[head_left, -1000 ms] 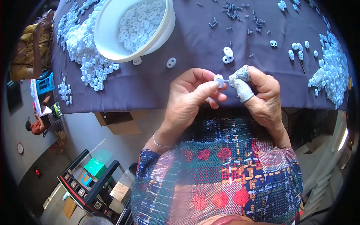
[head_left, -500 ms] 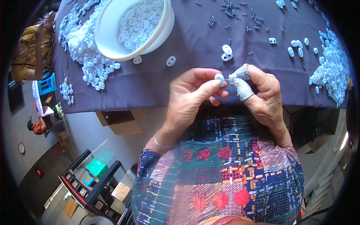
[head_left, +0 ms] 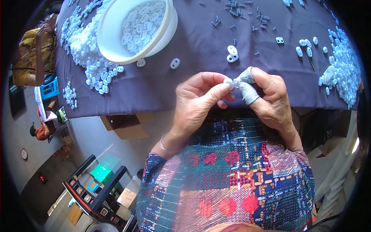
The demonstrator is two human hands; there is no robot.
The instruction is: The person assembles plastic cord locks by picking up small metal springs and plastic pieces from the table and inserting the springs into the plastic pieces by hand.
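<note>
Between the thumb and fingers of my left hand (head_left: 195,100) is a small white oval plastic cord lock piece (head_left: 228,82). My right hand (head_left: 270,92), with grey-white tape wrapped round the thumb and index finger, is pinched shut right against that piece. The small metal spring in its fingertips is hidden from sight now. Both hands are held at the near edge of the dark-covered table (head_left: 201,34). Just beyond them lie two white cord lock pieces with holes (head_left: 232,58), touching each other, and a single one (head_left: 175,63) farther left. Loose dark springs (head_left: 236,11) are scattered at the far side.
A white tub (head_left: 167,42) with white pieces in it stands left of centre. Heaps of small white parts lie at left (head_left: 83,42) and right (head_left: 344,69). A thin pointed tool (head_left: 311,62) lies near the right heap. An open cardboard box (head_left: 125,125) sits below the table edge.
My right fingertips have moved left up to the white piece, closing the gap. The spring that showed between them is no longer visible. My left hand has barely moved.
</note>
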